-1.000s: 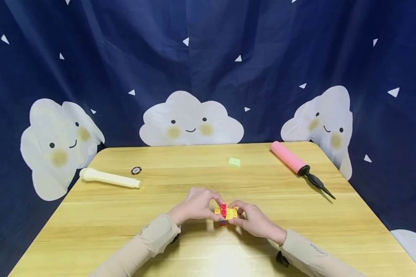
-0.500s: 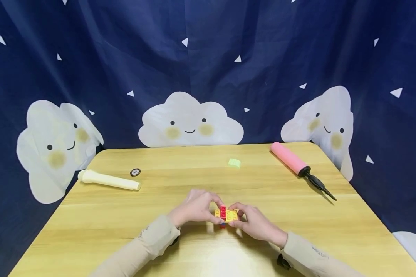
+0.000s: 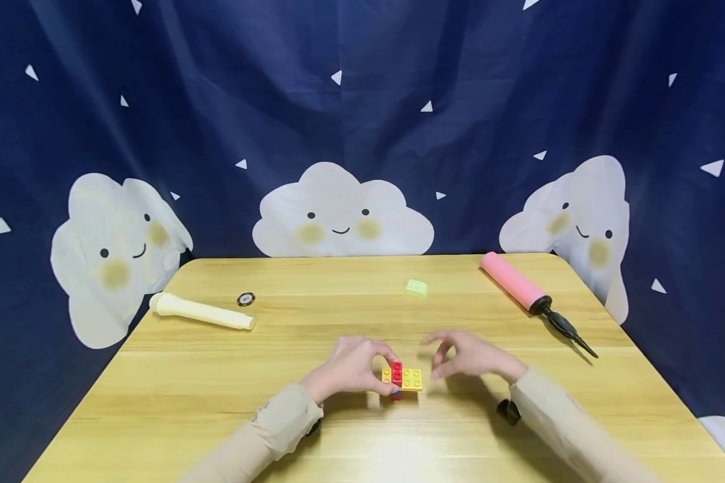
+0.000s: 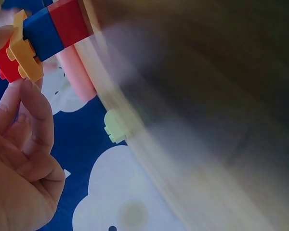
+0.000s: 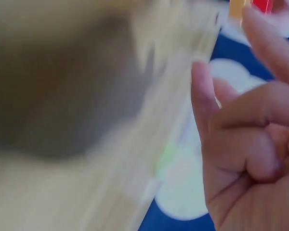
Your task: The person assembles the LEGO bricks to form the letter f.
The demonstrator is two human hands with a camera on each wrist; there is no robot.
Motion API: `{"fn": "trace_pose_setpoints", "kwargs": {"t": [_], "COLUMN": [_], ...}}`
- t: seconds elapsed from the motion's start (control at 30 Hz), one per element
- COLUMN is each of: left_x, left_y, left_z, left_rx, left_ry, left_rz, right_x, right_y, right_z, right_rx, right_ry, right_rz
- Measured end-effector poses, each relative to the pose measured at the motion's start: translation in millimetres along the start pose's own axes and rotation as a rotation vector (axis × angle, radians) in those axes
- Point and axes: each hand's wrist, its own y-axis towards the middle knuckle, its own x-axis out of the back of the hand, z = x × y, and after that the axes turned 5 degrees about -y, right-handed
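Note:
My left hand (image 3: 353, 365) pinches a small stack of toy building bricks between thumb and fingers, near the table's front middle. On top of the stack sits a red brick (image 3: 397, 373), crosswise over a wider yellow brick (image 3: 412, 380) whose right part sticks out bare. Beneath the yellow one, the left wrist view shows a blue brick (image 4: 43, 32), then another red brick (image 4: 70, 21) at the bottom, right over the wood. To the right of the stack my right hand (image 3: 474, 355) is apart from it, fingers loosely bent, holding nothing.
Farther back on the wooden table (image 3: 314, 443) lies a pale green brick (image 3: 417, 288). At the right is a pink balloon pump (image 3: 513, 282) with a black nozzle. A cream microphone-shaped object (image 3: 202, 312) and a black-and-white chip (image 3: 246, 299) lie left.
My right hand has let go of the yellow brick and moved away to the right and back. My left hand still holds the stack. The head view has shifted slightly.

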Motion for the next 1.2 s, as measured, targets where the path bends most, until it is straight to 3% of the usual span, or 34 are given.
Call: {"fn": "trace_pose_setpoints", "kwargs": {"t": [0.2,0.3,0.57,1.2], "left_x": [-3.3,-3.7,-2.6,-3.0], "left_y": [0.3,0.5,-0.7,-1.6], "left_z": [0.8,0.3,-3.2,-3.3], "left_rx": [0.001,0.009,0.028,0.047], "left_ry": [0.026,0.032,0.042,0.078], "left_rz": [-0.019,-0.016,-0.008,0.001], "right_x": [27,33,37,31], "right_y": [44.5,67.5,101.3,119.2], "right_z": [-15,-21,-29,-38], "right_rx": [-0.187,-0.257,-0.378,-0.436], "right_ry": [-0.129,-0.207,-0.265,-0.203], "right_rz": [-0.255,-0.315,-0.368,-0.405]}}
